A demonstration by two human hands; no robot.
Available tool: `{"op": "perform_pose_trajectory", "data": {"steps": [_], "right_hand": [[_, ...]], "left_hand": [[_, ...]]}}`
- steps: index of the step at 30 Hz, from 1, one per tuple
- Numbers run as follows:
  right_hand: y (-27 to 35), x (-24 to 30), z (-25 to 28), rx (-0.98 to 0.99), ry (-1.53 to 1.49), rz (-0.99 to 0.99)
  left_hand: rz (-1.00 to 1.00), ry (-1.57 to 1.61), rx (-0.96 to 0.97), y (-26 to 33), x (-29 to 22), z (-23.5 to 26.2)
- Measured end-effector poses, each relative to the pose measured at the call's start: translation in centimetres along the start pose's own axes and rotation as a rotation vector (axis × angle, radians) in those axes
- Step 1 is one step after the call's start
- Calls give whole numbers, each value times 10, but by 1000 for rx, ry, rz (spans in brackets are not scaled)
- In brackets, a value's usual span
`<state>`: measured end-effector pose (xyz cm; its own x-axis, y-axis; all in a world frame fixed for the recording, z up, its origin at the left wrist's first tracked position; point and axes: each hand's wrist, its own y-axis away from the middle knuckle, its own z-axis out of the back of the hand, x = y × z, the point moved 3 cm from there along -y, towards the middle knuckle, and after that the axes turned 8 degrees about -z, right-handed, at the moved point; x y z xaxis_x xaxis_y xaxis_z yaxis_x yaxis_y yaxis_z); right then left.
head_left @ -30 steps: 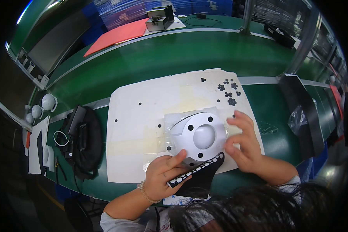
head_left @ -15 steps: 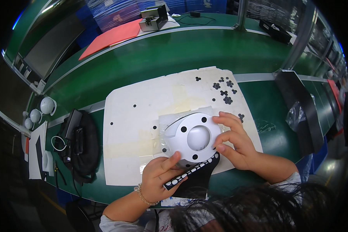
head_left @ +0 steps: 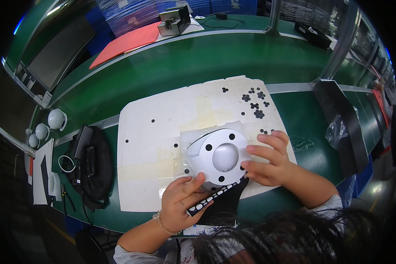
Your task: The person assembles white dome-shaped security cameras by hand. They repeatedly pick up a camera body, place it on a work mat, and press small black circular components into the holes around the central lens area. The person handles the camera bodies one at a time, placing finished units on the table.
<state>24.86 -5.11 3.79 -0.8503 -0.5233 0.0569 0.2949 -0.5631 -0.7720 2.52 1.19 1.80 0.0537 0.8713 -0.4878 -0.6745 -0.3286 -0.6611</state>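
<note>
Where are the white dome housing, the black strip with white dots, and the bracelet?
white dome housing [head_left: 218, 159], head view, flat rim left of dome
black dotted strip [head_left: 215, 193], head view, mid-length
bracelet [head_left: 162, 224], head view, beads at wrist

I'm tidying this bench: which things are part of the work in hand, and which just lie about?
In use: white domed housing, black dotted strip, left hand, right hand, white mat.
Lying about: black pouch, red sheet, small white domes.
</note>
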Motion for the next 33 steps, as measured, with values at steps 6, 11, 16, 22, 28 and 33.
{"op": "perform_pose_trajectory", "data": {"steps": [6, 11, 16, 22, 28, 33], "right_hand": [[13, -8, -18, 83, -1078, -988], [7, 7, -27, 219, -1435, -1297], [-4, -52, -16, -91, -1497, -1230], [-6, -169, -30, -128, 70, -787], [5, -224, -51, 79, 547, -696], [26, -243, -53, 145, 433, -923]], "left_hand": [[-2, -1, 5, -1, -1, 1], [-44, 69, 18, -5, 0, 1], [-30, 118, 81, -3, -4, 7], [-11, 183, 161, -1, -7, 6], [110, 187, 116, 1, -5, 8], [493, 498, -44, 4, 3, 7]]}}
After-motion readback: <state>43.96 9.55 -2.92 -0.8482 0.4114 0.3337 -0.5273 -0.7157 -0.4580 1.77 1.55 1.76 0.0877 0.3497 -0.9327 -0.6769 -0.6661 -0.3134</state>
